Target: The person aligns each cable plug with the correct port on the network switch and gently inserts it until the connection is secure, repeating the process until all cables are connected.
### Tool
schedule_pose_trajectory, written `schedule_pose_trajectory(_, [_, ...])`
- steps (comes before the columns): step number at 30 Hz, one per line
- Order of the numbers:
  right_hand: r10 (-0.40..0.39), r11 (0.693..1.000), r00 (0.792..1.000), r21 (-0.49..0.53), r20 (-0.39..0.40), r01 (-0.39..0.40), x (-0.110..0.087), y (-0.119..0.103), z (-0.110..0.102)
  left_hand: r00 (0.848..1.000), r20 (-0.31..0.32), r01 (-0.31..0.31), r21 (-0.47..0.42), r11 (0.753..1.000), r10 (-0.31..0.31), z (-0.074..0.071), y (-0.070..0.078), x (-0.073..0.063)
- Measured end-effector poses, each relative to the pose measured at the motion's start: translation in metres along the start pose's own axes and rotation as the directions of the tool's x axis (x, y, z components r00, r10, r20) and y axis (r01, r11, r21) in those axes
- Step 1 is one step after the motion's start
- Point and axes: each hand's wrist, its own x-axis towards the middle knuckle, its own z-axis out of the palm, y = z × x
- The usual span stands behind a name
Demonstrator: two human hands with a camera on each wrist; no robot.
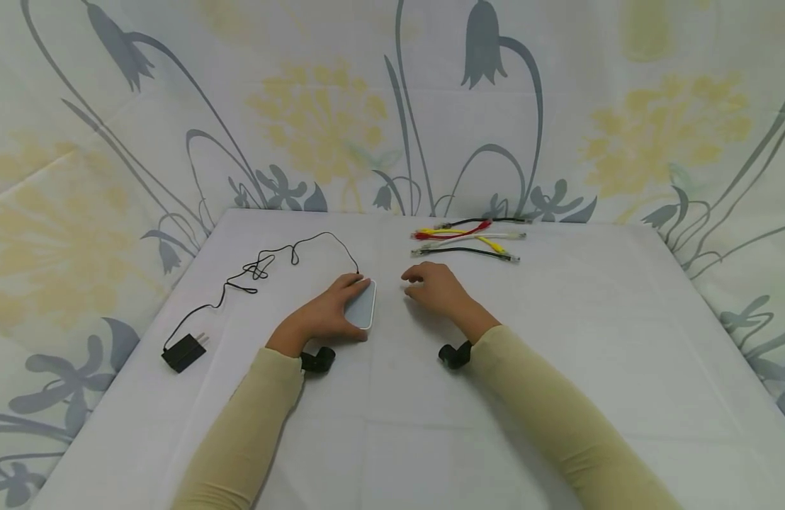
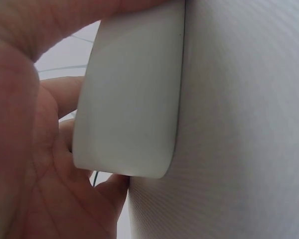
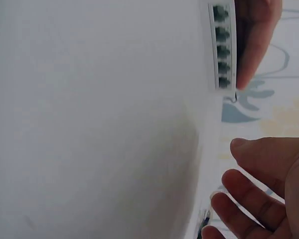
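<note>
A small white network switch (image 1: 362,307) lies on the table near its middle, its row of ports (image 3: 222,48) facing right in the right wrist view. My left hand (image 1: 331,309) grips it from the left, thumb at the near edge and fingers at the far edge. The left wrist view shows the smooth white side of the switch (image 2: 129,94) close up. My right hand (image 1: 436,289) hovers to the right of the switch, apart from it, fingers loosely bent and holding nothing. Several short network cables (image 1: 469,237) in black, white, red and yellow lie beyond that hand.
A thin black cord (image 1: 257,269) runs from the switch's far side, loosely tangled, to a black power adapter (image 1: 184,353) at the left of the table. White cloth covers the table (image 1: 418,439). Behind it hangs a floral curtain (image 1: 431,127).
</note>
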Motion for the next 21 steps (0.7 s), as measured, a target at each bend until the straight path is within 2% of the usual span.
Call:
schedule_pose_trajectory(4, [-0.013,0.999,1.000,-0.035,-0.026,0.012,0.006,0.007,-0.006,1.000,-0.004,-0.001,0.011,1.000,0.001,0.001,-0.001,0.001])
schedule_pose_trajectory(10, [0.043,0.997,0.999,-0.069,-0.024,-0.044,0.016,0.014,-0.015,1.000,-0.007,-0.007,0.016,1.000,0.007,0.002,-0.003,0.002])
schedule_pose_trajectory(17, [0.038,0.990,0.999,-0.132,-0.030,-0.042,0.024,0.024,-0.022,1.000,-0.006,-0.002,0.014,1.000,0.002,0.001,-0.003,0.002])
schedule_pose_trajectory(21, [0.056,0.990,0.998,-0.131,-0.033,-0.060,0.027,0.030,-0.024,1.000,0.003,0.004,0.007,1.000,-0.004,0.001,-0.003,0.002])
